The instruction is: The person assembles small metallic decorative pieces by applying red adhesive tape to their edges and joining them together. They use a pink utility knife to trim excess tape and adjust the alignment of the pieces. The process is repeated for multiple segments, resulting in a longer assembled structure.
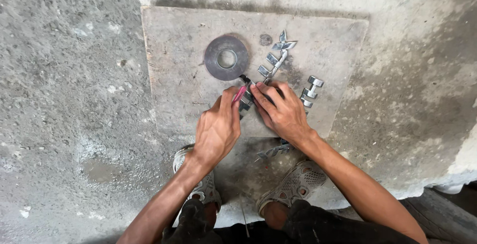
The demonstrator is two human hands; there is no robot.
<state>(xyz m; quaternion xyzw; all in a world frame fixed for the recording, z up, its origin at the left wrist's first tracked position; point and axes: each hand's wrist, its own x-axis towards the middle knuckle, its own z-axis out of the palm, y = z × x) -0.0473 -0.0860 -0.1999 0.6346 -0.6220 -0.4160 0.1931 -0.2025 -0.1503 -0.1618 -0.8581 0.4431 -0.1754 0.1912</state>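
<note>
Head view: a person squats over a square grey slab (pixel 189 110) that lies on a rough concrete floor (pixel 69 105), both hands meeting near the slab's middle. The left hand (pixel 217 129) has its fingers curled shut in a grip on a small pink-handled tool (pixel 240 95), whose dark tip points up and away toward the tape roll. The right hand (pixel 282 111) lies just beside it, fingers pressed flat and closed down on a shiny metal clip strip (pixel 272 65); the near end of that strip is hidden under the fingers, so how much of it the grip covers cannot be told. The strip runs from the right hand toward the slab's far edge and ends in a star-like piece.

A grey roll of tape (pixel 226 57) lies flat on the slab, just left of the strip and just beyond the left hand's fingertips. A second row of metal clips (pixel 309 91) sits at the right of the right hand, near the slab's right edge. More metal pieces (pixel 274 150) lie off the slab's near edge, under the right wrist. Two worn mesh shoes (pixel 297 182) stand on the floor below the slab's near edge.
</note>
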